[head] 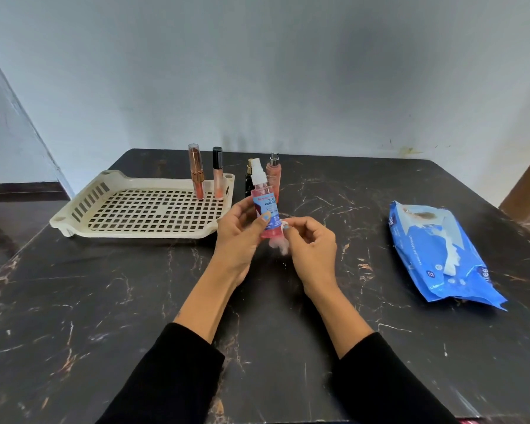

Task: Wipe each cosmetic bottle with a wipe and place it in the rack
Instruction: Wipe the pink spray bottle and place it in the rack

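My left hand (237,237) holds a pink spray bottle (265,203) with a white nozzle and blue label, upright above the table's middle. My right hand (309,246) pinches a small white wipe (281,244) against the bottle's lower end. The cream slotted rack (141,209) lies to the left; a rose-gold lipstick tube (196,171) and a black-capped lip gloss (218,172) stand in its far right corner. Behind the held bottle, a dark bottle with a gold top (249,179) and a peach spray bottle (273,175) stand on the table.
A blue pack of wet wipes (438,255) lies at the right, its flap open. The black marble-patterned table (104,316) meets a pale wall at the back. Its left edge drops to a dark floor.
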